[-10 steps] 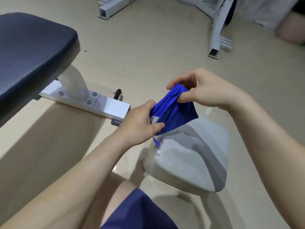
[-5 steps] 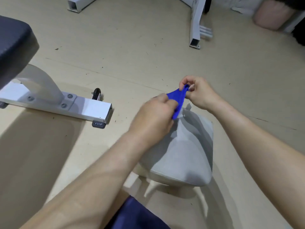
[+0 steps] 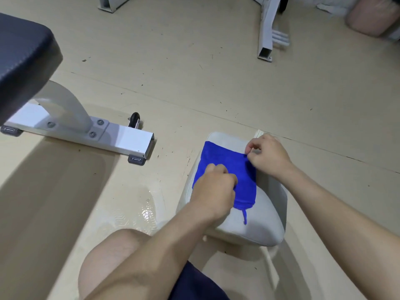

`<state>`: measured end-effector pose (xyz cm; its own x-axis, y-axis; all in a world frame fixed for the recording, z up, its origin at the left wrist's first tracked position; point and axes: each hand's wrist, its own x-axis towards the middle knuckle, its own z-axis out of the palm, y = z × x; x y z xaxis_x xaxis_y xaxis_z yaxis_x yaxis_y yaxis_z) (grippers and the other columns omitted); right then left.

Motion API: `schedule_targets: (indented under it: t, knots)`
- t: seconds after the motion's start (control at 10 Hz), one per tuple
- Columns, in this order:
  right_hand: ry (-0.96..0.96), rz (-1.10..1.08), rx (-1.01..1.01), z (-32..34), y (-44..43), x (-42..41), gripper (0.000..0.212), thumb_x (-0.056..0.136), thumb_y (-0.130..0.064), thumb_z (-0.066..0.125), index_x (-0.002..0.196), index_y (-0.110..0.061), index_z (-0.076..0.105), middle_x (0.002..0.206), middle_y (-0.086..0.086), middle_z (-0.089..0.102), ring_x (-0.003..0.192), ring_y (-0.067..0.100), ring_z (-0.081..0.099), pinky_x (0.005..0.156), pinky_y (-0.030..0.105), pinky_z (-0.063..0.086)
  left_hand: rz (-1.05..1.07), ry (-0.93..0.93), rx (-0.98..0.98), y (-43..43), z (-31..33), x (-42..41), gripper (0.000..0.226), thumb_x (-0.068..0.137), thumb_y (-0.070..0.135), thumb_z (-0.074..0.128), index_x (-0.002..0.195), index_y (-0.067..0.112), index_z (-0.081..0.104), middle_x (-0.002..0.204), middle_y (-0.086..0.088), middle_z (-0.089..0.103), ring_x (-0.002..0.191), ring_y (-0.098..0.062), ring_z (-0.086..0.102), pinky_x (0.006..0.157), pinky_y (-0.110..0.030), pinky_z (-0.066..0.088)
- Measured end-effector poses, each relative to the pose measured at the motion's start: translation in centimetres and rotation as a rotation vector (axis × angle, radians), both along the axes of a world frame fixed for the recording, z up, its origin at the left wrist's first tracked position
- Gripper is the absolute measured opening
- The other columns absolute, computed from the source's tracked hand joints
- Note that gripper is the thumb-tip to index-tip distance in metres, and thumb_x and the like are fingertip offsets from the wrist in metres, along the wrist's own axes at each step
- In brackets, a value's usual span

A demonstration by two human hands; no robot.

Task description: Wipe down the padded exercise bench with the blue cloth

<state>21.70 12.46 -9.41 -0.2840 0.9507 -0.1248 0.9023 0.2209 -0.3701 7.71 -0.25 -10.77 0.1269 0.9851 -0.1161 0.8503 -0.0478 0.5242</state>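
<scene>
The blue cloth [image 3: 225, 163] lies spread flat on a small grey padded seat [image 3: 266, 215] low in front of me. My left hand [image 3: 213, 189] presses down on the cloth's near left part with its fingers curled into the fabric. At the far right corner my right hand [image 3: 267, 155] pinches the cloth's edge. A thin blue loop hangs from the cloth's near edge. The dark padded exercise bench [image 3: 23, 59] fills the upper left, on a white curved post and a white steel foot [image 3: 127, 140].
A small black wheel [image 3: 134, 119] sits behind the bench foot. White steel frame legs [image 3: 265, 40] stand at the back, with a pinkish object [image 3: 368, 20] at the far right. My bare knee [image 3: 112, 256] and dark shorts are at the bottom. The floor is beige.
The cloth was bunched up in the air between both hands. It now lies unfolded and flat on the grey seat, with both hands lowered onto it.
</scene>
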Motion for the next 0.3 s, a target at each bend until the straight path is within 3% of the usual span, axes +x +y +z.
schedule_targets:
  t: [0.1,0.2,0.3]
  knots:
    - [-0.040,0.151,-0.012,-1.1,-2.1,-0.7,0.012,0.078,-0.013,0.056,0.081,-0.021,0.065,0.089,0.000,0.049,0.086,0.020,0.049,0.071,0.027,0.035,0.028,0.091,-0.036,-0.5,-0.5,-1.2,0.029,0.090,0.018,0.051,0.119,0.015,0.054,0.121,-0.008,0.040,0.113,-0.027,0.033,0.084,-0.028,0.040]
    - [-0.077,0.157,-0.090,-2.8,-3.8,-0.9,0.010,0.081,-0.018,0.054,0.090,-0.023,0.056,0.095,-0.002,0.047,0.095,0.022,0.050,0.074,0.028,0.037,0.013,0.017,-0.141,-1.1,-0.1,-1.3,0.037,0.089,0.016,0.051,0.127,0.015,0.048,0.135,-0.012,0.033,0.123,-0.030,0.029,0.093,-0.027,0.033]
    - [-0.109,0.147,-0.057,-2.2,-4.1,-1.0,0.019,0.084,-0.020,0.052,0.102,-0.025,0.057,0.101,-0.003,0.045,0.107,0.023,0.048,0.084,0.033,0.042,0.148,-0.235,-0.056,-1.7,1.6,-1.8,0.041,0.093,0.015,0.046,0.134,0.018,0.050,0.147,-0.011,0.032,0.134,-0.026,0.030,0.106,-0.027,0.028]
